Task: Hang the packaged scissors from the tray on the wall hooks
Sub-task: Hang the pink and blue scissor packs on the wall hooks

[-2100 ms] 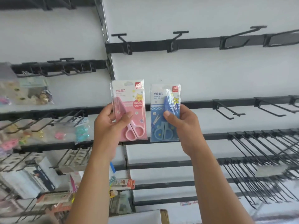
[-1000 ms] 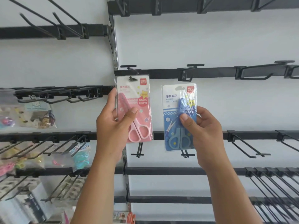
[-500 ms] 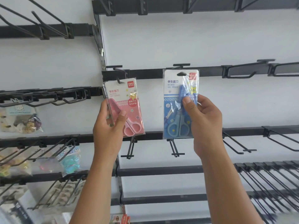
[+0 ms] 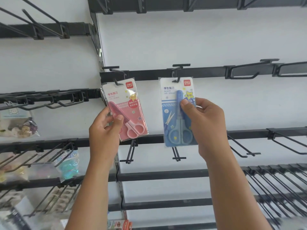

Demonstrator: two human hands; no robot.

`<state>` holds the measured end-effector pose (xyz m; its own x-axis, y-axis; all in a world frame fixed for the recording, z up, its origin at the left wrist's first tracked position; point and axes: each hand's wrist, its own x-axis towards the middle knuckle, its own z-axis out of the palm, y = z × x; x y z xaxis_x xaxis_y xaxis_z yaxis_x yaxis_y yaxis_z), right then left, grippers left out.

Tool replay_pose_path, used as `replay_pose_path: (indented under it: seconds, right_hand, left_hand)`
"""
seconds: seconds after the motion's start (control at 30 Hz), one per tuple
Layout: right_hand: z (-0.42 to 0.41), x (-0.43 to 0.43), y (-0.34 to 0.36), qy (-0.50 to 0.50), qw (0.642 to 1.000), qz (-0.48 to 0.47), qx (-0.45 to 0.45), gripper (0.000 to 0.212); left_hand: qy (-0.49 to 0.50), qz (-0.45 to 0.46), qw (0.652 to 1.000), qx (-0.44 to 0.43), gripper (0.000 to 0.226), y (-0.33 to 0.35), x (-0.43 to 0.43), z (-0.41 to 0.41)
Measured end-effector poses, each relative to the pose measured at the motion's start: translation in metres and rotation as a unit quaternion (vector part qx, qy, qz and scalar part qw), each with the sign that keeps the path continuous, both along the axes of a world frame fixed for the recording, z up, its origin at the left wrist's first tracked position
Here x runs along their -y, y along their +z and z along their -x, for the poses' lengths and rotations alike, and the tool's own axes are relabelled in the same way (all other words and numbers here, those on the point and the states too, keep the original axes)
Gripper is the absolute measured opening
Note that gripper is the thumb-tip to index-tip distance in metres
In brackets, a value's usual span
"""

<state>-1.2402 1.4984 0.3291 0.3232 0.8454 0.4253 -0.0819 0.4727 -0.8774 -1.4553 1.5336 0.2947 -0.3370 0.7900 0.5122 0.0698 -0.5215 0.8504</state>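
Observation:
A pink pack of scissors [image 4: 126, 112] is pinched at its lower left by my left hand [image 4: 104, 130]. It tilts, and its hang hole sits on the tip of a black wall hook [image 4: 116, 75]. A blue pack of scissors [image 4: 176, 113] stands upright in my right hand [image 4: 204, 123], thumb on its front. The top hole of the blue pack is over the tip of the neighbouring hook [image 4: 178, 72] on the same black rail [image 4: 149, 74]. The tray is out of view.
More black rails and bare wire hooks cross the white wall above, below and to the right [image 4: 274, 183]. Bagged trinkets [image 4: 18, 125] and a bag with a turquoise item [image 4: 68, 166] hang on the left panel's hooks. Boxed goods sit at the bottom left.
Both hands rose with the packs from chest height to the rail. The pink pack's hole went onto the left hook first, then the blue pack's hole reached the right hook.

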Motion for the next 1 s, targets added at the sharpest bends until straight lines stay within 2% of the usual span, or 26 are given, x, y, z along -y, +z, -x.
replay_pose_path:
  seconds: [0.27, 0.37, 0.43, 0.53, 0.67, 0.77, 0.87, 1.0]
  right_hand:
    - [0.0, -0.014, -0.011, -0.012, 0.999, 0.022, 0.029, 0.019]
    - [-0.004, -0.015, -0.015, -0.037, 0.998, 0.025, 0.05, 0.015]
    - [-0.006, -0.014, -0.017, -0.069, 0.994, 0.02, 0.083, 0.013]
    - [-0.012, -0.002, -0.019, -0.116, 0.982, 0.016, 0.147, 0.017]
    - [-0.014, 0.021, -0.023, -0.174, 0.951, 0.033, 0.255, 0.034]
    - [-0.011, 0.037, -0.027, -0.205, 0.918, 0.051, 0.337, 0.046]
    - [-0.006, 0.049, -0.035, -0.219, 0.888, 0.05, 0.402, 0.046]
    - [0.005, 0.061, -0.053, -0.218, 0.855, 0.04, 0.469, 0.04]
  left_hand:
    - [0.023, 0.007, 0.999, -0.031, 0.028, 0.001, 0.003, 0.004]
    - [0.053, 0.008, 0.997, -0.059, 0.027, 0.002, 0.008, 0.003]
    - [0.08, 0.012, 0.993, -0.082, 0.026, 0.002, 0.013, 0.003]
    - [0.127, 0.016, 0.984, -0.121, 0.039, 0.0, 0.024, 0.0]
    - [0.183, 0.022, 0.967, -0.175, 0.046, -0.01, 0.041, -0.004]
    - [0.218, 0.022, 0.942, -0.252, 0.042, -0.019, 0.056, -0.008]
    - [0.24, 0.006, 0.914, -0.328, 0.038, -0.027, 0.077, -0.014]
    - [0.246, 0.005, 0.891, -0.383, 0.035, -0.038, 0.102, -0.021]
